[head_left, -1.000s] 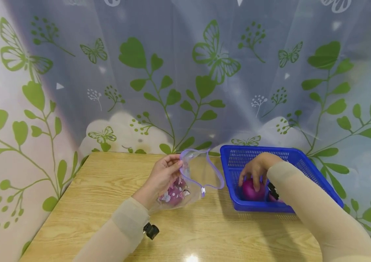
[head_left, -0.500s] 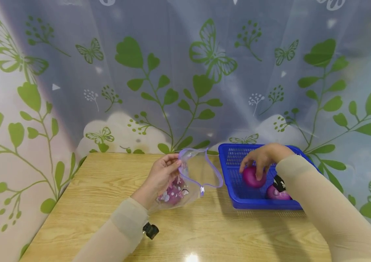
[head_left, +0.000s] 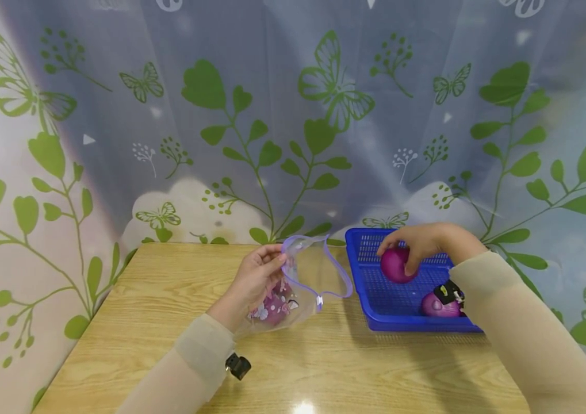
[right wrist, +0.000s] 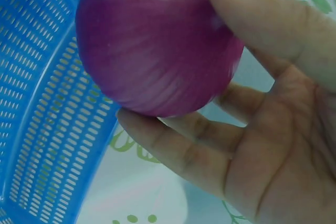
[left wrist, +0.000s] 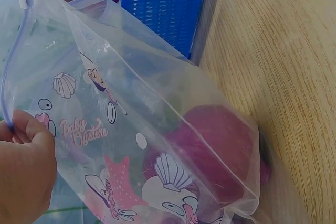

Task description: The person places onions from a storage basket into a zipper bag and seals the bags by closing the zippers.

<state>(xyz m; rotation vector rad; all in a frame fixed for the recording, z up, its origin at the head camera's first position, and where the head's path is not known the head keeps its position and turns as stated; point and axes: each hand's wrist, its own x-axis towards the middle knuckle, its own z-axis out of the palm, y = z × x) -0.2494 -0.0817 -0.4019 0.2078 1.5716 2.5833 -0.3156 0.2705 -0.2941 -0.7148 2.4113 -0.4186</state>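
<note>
From the near edge of a wood-grain bench, a person's arms in pale sleeves reach inward; a small black wrist camera sits beside the left cuff.

Around the bench's middle, closer to its back edge, is a clear, printed zip bag, its lower end apparently resting on the wood. The left hand pinches its lilac rim between thumb and fingers, probably so that the mouth gapes and the limp plastic does not fold in. At the bottom inside lies a round purple shape, seemingly an onion; print and plastic hide whether there are more.

Just right of the bag, covering the back right corner, stands a blue perforated basket. Near its front wall lies a loose onion, partly hidden by the right camera. So close together, basket and bag leave only a short reach between them.

Farther back, over the basket's left half, the right hand holds a red onion, thumb on one side and fingers on the other, a grip that suits a smooth ball. It appears raised above the basket floor.

Beyond the back edge hangs blue-grey cloth printed with green leaves and butterflies.
</note>
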